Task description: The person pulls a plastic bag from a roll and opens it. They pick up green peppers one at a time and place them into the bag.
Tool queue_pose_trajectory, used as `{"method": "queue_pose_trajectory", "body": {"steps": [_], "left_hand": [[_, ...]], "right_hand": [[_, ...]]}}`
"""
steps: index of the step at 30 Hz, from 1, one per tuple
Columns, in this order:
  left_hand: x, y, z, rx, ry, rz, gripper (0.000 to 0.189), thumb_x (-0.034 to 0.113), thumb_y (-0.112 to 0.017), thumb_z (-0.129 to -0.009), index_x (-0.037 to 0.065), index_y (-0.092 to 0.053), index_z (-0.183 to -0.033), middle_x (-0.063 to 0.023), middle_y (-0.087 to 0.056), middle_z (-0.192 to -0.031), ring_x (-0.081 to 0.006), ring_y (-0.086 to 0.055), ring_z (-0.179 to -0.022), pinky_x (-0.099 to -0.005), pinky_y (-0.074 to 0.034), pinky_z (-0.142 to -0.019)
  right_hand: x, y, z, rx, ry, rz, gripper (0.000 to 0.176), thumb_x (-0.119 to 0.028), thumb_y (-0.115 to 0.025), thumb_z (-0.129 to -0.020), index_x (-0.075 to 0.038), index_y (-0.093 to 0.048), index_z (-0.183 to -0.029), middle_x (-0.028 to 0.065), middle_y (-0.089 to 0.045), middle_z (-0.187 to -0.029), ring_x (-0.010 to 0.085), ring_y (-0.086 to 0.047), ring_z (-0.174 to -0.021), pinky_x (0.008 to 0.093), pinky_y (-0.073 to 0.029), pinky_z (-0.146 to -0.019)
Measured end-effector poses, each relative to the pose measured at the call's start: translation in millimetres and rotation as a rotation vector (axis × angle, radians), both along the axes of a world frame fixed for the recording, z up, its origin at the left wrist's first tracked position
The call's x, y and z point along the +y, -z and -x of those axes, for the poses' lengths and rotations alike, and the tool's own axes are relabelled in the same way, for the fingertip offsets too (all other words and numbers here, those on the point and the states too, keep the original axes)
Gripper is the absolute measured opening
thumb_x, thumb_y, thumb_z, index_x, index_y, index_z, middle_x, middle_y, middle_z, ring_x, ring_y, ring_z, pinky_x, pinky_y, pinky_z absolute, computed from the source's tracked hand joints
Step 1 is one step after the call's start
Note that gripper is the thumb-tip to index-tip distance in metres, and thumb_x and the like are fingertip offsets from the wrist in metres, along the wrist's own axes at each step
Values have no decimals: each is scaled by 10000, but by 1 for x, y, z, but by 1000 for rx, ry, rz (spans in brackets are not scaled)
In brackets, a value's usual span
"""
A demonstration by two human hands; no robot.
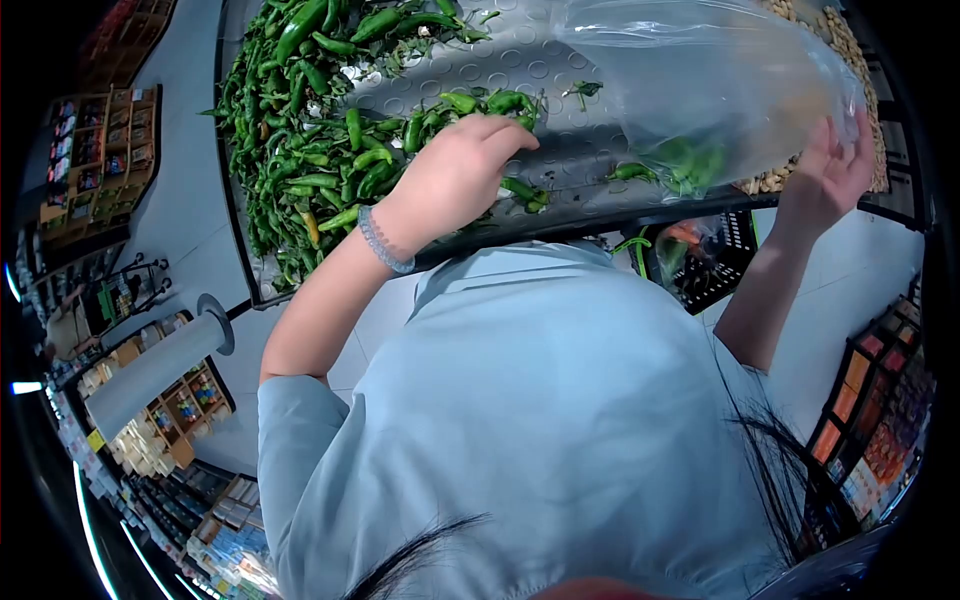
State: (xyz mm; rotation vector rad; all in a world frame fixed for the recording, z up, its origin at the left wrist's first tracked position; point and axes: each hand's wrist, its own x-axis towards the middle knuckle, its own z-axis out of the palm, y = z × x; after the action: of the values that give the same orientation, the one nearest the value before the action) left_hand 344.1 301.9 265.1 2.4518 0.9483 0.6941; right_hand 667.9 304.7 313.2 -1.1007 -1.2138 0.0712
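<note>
Inside the plastic bag [700, 70], peppers [690, 160] show blurred.

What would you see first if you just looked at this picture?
A big heap of green peppers covers the top left of the metal stand, and the left hand, with a bracelet on its wrist, reaches onto them. At the top right, the right hand holds up a clear plastic bag with a few peppers inside.
</note>
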Motion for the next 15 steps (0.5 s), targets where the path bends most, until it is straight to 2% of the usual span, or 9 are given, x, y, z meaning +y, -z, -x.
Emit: {"method": "queue_pose_trajectory", "body": {"steps": [3,6,9,11,13,15], "left_hand": [[-21,23,4,103,-10,185,287,-62,-579,-774,35,-601,-1043,-130,-632,-969,-317,-603,-933,-387,-504,-814],[-24,23,-11,79,14,248,259,-17,-600,-781,27,-602,-1035,-134,-628,-977,-321,-606,-926,-391,-508,-811],[-22,26,-29,69,25,238,250,17,-620,-778,17,-601,-1027,-144,-624,-975,-329,-607,-907,-393,-509,-806],[-20,31,-41,69,34,222,254,25,-626,-777,16,-602,-1030,-149,-623,-973,-332,-607,-906,-394,-508,-807],[-18,35,-59,77,64,237,251,73,-630,-792,8,-602,-1034,-154,-622,-986,-335,-607,-920,-394,-508,-805],[-11,48,-84,73,74,249,260,100,-628,-803,2,-600,-1042,-154,-621,-1004,-333,-608,-929,-393,-508,-806]], "right_hand": [[7,22,-43,-316,194,150,421,-18,-564,-901,46,-426,-1294,234,-492,-1264,243,-564,-1088,308,-460,-945],[12,5,-34,51,44,3,468,-75,-630,-870,68,-444,-1275,265,-434,-1304,300,-459,-1200,377,-405,-980],[12,-12,-17,-641,572,-82,565,-122,-699,-819,77,-436,-1278,315,-306,-1374,364,-324,-1287,418,-344,-1026],[9,-7,-23,-812,677,31,604,-96,-710,-801,73,-414,-1300,298,-305,-1372,374,-264,-1306,406,-395,-1002],[7,-8,-32,-860,768,-4,636,-73,-718,-787,83,-394,-1312,280,-300,-1369,373,-274,-1295,402,-426,-986],[9,-14,-44,-744,748,-172,655,-54,-721,-780,104,-377,-1314,261,-301,-1364,358,-352,-1251,401,-437,-977]]}}
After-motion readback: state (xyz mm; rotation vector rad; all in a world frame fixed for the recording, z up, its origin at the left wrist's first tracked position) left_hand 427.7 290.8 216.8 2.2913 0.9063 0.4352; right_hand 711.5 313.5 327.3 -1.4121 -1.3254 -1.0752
